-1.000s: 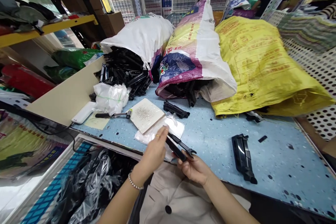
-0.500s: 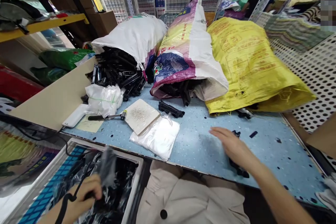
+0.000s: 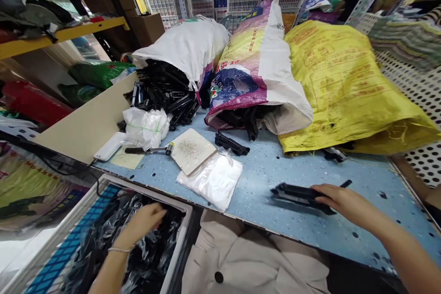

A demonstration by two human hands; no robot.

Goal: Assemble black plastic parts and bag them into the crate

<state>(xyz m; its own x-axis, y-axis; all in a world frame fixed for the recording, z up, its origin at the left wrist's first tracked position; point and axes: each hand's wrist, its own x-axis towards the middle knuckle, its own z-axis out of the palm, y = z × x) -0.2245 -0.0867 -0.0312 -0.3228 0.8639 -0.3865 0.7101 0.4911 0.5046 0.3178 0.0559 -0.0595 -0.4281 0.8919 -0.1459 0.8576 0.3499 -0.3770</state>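
Note:
My right hand [image 3: 336,200] is closed on the right end of a long black plastic part [image 3: 298,195], which is blurred and held just over or on the blue tabletop. A small black strip [image 3: 346,183] lies by its fingers. At lower left my left hand [image 3: 146,220] is above a white-rimmed crate [image 3: 188,220] filled with black parts in clear plastic bags [image 3: 151,252]. Its fingers are loosely bent, slightly blurred, with nothing visible in them. Another black part [image 3: 231,143] lies mid-table near a stack of clear plastic bags [image 3: 215,183].
A square pad [image 3: 193,151] dotted with tiny bits overlaps the bags; a screwdriver [image 3: 148,150] lies left of it. A white sack [image 3: 182,48], a printed sack [image 3: 255,64] and a yellow sack [image 3: 341,87] line the back. More black parts [image 3: 165,92] spill out at left.
My right hand has taken hold of the black part and turned it sideways, its free end now pointing left. My left hand has let go of a bagged part and moved up and right over the crate.

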